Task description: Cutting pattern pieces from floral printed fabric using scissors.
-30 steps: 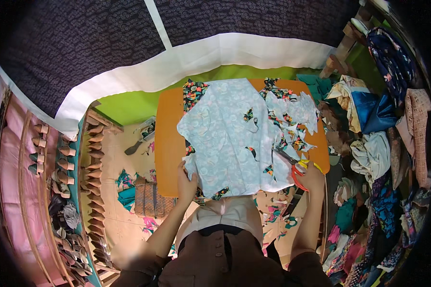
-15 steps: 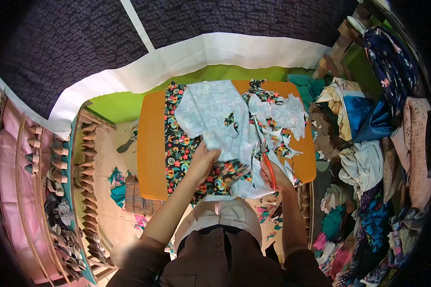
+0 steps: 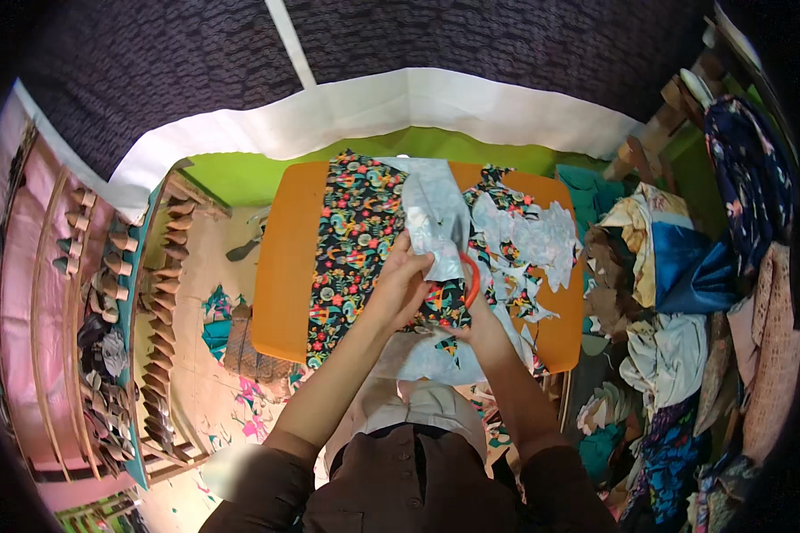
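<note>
A dark floral fabric (image 3: 351,244) lies spread over an orange table (image 3: 280,266). My left hand (image 3: 400,286) grips a folded pale blue piece of the fabric (image 3: 436,213) and lifts it off the table. My right hand (image 3: 471,324) holds orange-handled scissors (image 3: 467,271) against that lifted piece, blades pointing away from me. Cut pale and floral pieces (image 3: 529,244) lie on the table's right half.
A heap of mixed clothes and fabric (image 3: 676,293) crowds the right side. Wooden racks with shoe lasts (image 3: 89,293) stand at the left. Scraps litter the floor (image 3: 231,373) beside the table. A green mat (image 3: 231,178) and white-edged dark cloth (image 3: 329,107) lie beyond.
The pale fabric that covered the table has been turned back and gathered up in my left hand, baring the dark floral side. My right hand brought the scissors in to it.
</note>
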Available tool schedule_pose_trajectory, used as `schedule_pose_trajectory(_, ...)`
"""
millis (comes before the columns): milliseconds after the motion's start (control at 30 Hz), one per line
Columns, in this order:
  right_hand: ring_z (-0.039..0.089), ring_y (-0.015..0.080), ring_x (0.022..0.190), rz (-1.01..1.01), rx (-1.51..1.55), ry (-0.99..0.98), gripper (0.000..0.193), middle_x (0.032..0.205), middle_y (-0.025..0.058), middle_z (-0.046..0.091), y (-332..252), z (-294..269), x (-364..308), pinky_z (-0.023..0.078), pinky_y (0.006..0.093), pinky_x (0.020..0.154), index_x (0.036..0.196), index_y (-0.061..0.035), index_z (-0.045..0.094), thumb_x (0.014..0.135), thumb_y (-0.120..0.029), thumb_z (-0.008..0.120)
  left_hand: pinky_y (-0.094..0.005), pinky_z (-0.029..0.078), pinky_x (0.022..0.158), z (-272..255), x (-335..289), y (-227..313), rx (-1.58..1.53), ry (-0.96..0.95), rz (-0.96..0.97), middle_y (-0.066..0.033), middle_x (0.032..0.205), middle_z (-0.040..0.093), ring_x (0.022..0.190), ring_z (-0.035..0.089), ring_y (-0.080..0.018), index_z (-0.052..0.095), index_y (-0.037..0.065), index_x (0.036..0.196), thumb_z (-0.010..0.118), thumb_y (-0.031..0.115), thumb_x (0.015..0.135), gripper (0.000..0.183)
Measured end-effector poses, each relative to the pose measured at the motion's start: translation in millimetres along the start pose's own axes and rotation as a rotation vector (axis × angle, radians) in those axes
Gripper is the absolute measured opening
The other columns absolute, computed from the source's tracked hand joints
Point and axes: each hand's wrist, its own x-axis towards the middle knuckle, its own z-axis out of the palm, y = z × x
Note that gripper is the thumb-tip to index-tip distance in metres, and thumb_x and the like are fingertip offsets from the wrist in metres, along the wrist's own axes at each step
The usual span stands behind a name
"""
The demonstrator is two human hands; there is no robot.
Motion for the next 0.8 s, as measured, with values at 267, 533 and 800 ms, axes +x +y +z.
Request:
schedule_pose_trajectory(267, 0.054, 0.0097, 0.056, 0.127, 0.379, 0.096, 0.033, 0.081, 0.0097, 0.06, -36, -5, 29, 0.043, 0.0158, 0.049, 0.105, -0.0042, 0.05, 0.081, -0.026, 0.05, -0.0352, 0.041, 0.084, 52, 5, 7, -0.165, -0.262, 0.027, -0.0065, 0.109, 0.047, 0.099, 0.049, -0.0191, 0.031, 0.01, 0.121, 0.051, 0.005, 0.076, 0.05)
schedule_pose_trajectory(533, 0.038, 0.0036, 0.041, 0.112, 0.571, -0.082, 0.02, 0.103, 0.027, 0.05, -15, -37, 52, 0.034, 0.0158, 0.04, 0.065, -0.0077, 0.047, 0.078, -0.02, 0.056, -0.0335, 0.041, 0.085, 1, -46, 56, 0.046, 0.019, 0.2, -0.0108, 0.106, 0.049, 0.097, 0.05, -0.0199, 0.034, 0.002, 0.118, 0.046, 0.004, 0.069, 0.051)
schedule_pose_trajectory(800, 0.04, 0.005, 0.044, 0.155, 0.498, 0.017, 0.017, 0.098, 0.0284, 0.053, 52, 6, 50, 0.034, 0.017, 0.039, 0.071, -0.0087, 0.044, 0.078, -0.017, 0.057, -0.0184, 0.03, 0.048, -125, -119, 96, 0.498, 0.577, 0.191, 0.0027, 0.066, 0.043, 0.053, 0.035, -0.0043, 0.048, 0.002, 0.098, 0.038, 0.003, 0.072, 0.028)
